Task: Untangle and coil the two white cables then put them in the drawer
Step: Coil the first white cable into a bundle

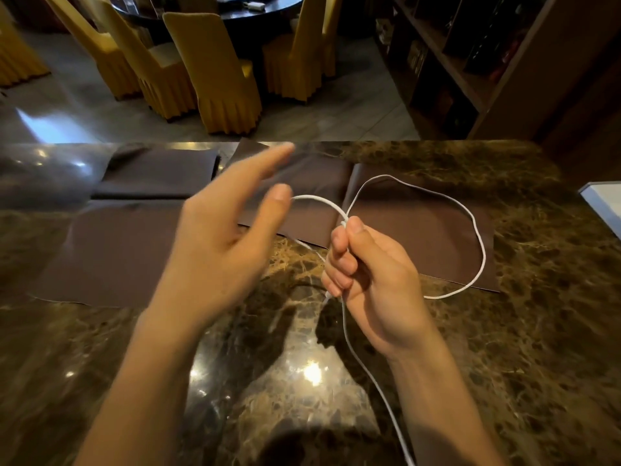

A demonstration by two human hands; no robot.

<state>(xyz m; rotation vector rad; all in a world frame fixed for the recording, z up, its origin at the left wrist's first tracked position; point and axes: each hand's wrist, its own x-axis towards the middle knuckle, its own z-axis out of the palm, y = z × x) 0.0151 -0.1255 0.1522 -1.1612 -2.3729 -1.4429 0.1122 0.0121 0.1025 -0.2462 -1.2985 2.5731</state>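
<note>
A white cable (475, 230) forms one wide loop over the brown cloths, to the right of my hands. My right hand (366, 274) is closed on it where the loop's strands cross, thumb on top. A short stretch of cable arcs from that grip to my left thumb. My left hand (232, 230) is spread above the table, fingers apart, with the cable touching its thumb tip. Another length hangs from my right fist toward the bottom edge (376, 381). I see only one cable clearly, and no drawer.
Dark marble table (537, 348) with several brown cloths (111, 257) laid across its far half. A white object (605, 203) sits at the right edge. Yellow-covered chairs (218, 72) and a round table stand beyond; a wooden shelf unit (470, 62) is at right.
</note>
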